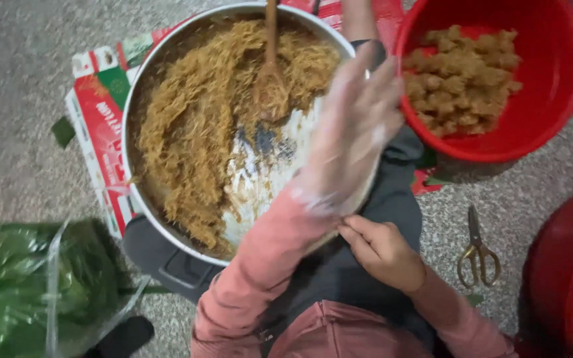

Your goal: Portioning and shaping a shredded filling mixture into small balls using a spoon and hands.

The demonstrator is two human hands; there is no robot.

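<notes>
- Glove (346, 142), clear plastic, covers the left hand (356, 126), fingers spread loose above the noodle pan (134, 99).
- Right hand (382, 252) pinches the glove's cuff at the wrist.

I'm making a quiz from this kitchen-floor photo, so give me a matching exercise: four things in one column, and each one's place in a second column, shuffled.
Things:
1. wooden spoon
2. scissors
3. bag of green leaves
4. red bucket

Places:
A. on the floor at bottom left
B. standing in the shredded filling in the big metal pan
C. at top right, holding brown lumps
D. on the floor to the right of the bare right hand

Pairs: 1-B, 2-D, 3-A, 4-C
</notes>
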